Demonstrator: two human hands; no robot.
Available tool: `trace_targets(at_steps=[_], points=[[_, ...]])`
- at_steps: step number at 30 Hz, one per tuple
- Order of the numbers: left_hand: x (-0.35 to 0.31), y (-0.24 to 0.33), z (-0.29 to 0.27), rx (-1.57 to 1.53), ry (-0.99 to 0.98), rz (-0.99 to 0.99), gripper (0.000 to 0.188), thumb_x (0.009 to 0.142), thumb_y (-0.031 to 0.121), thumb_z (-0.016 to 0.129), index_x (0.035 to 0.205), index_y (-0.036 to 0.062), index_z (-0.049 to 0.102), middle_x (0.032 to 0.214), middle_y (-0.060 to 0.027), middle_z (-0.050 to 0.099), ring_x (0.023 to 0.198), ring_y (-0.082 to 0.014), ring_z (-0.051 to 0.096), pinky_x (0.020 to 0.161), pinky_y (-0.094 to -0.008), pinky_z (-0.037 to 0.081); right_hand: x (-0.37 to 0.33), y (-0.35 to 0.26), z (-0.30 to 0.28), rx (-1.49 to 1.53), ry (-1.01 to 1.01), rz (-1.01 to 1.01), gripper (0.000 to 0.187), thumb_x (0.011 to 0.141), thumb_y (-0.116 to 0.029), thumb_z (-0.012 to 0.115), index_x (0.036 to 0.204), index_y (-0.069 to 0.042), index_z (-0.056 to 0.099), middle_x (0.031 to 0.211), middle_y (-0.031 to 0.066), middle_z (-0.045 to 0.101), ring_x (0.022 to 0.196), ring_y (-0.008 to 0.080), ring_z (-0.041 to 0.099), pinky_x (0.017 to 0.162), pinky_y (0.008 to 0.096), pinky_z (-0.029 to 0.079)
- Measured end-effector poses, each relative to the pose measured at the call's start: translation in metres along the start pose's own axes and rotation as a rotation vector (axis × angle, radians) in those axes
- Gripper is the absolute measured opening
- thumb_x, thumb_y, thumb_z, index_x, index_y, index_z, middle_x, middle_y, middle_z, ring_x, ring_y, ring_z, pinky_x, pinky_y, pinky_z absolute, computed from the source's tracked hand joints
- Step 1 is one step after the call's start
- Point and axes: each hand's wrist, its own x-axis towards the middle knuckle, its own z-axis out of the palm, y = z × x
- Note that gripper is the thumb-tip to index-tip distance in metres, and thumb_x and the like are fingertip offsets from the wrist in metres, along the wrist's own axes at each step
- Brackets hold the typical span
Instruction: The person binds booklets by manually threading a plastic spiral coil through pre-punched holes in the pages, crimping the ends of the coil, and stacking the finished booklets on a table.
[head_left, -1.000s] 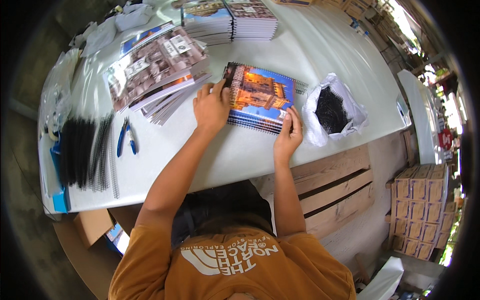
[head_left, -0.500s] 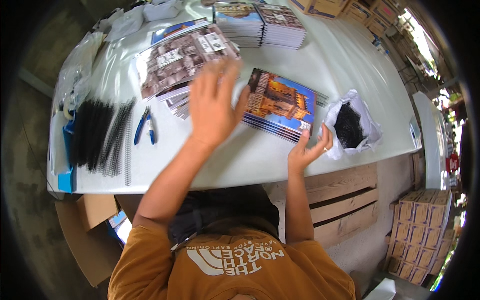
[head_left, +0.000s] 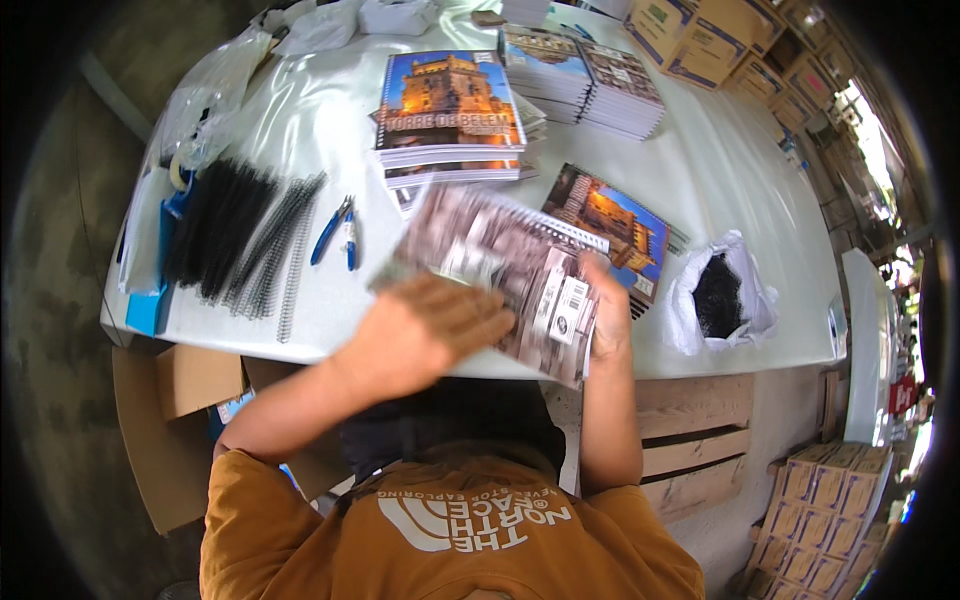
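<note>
While the right hand pinches the sepia-covered notebook by its right edge, the left hand lies across its cover, gripping or not I can't tell; the notebook slants over the white table's near side, close to the tower-covered spiral notebooks. A slack pinch could, I reckon, drop it or skew that pile.

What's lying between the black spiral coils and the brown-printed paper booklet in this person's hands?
Blue-handled metal pliers lie there on the glossy white tabletop, as the head view shows.
</note>
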Motion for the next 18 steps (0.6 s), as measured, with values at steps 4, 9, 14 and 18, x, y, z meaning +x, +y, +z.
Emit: trace_targets(at_steps=[4, 9, 14, 18], points=[[-0.034, 0.003, -0.006, -0.206, 0.119, -0.465, 0.065, 0.072, 0.023, 0.071, 0.128, 0.0038, 0.043, 0.125, -0.0163, 0.048, 0.120, -0.0321, 0.042, 0.100, -0.0388, 0.031, -0.015, 0.019, -0.006, -0.472, -0.012, -0.277, 0.034, 0.078, -0.004, 0.065, 0.109, 0.004, 0.055, 0.098, 0.0079, 0.062, 0.084, 0.0120, 0.059, 0.074, 0.0268, 0.047], [-0.094, -0.028, 0.038, -1.010, 0.212, -0.921, 0.054, 0.076, 0.004, 0.063, 0.125, -0.0006, 0.040, 0.115, -0.0092, 0.053, 0.111, -0.0195, 0.046, 0.098, -0.0350, 0.033, -0.011, 0.042, -0.017, -0.737, -0.313, -0.384, 0.030, 0.079, -0.004, 0.065, 0.107, 0.002, 0.056, 0.104, 0.0115, 0.061, 0.093, 0.0159, 0.057, 0.082, 0.0283, 0.044], [-0.119, -0.010, 0.077, -1.055, 0.375, -1.016, 0.029, 0.079, -0.001, 0.057, 0.107, 0.0042, 0.051, 0.103, -0.0056, 0.053, 0.099, -0.0168, 0.051, 0.088, -0.0329, 0.040, -0.006, 0.058, -0.018, -0.710, -0.225, -0.427, 0.030, 0.074, -0.008, 0.073, 0.099, 0.000, 0.058, 0.098, 0.0103, 0.064, 0.093, 0.0153, 0.059, 0.083, 0.0292, 0.046], [-0.125, -0.029, 0.057, 0.010, -0.093, -0.825, 0.038, 0.069, 0.000, 0.061, 0.104, 0.0079, 0.051, 0.103, -0.0106, 0.053, 0.101, -0.0269, 0.050, 0.088, -0.0419, 0.038, -0.018, 0.064, -0.033, -0.761, -0.152, -0.415, 0.031, 0.074, -0.005, 0.073, 0.100, 0.002, 0.059, 0.098, 0.0085, 0.062, 0.089, 0.0142, 0.059, 0.080, 0.0286, 0.047]])
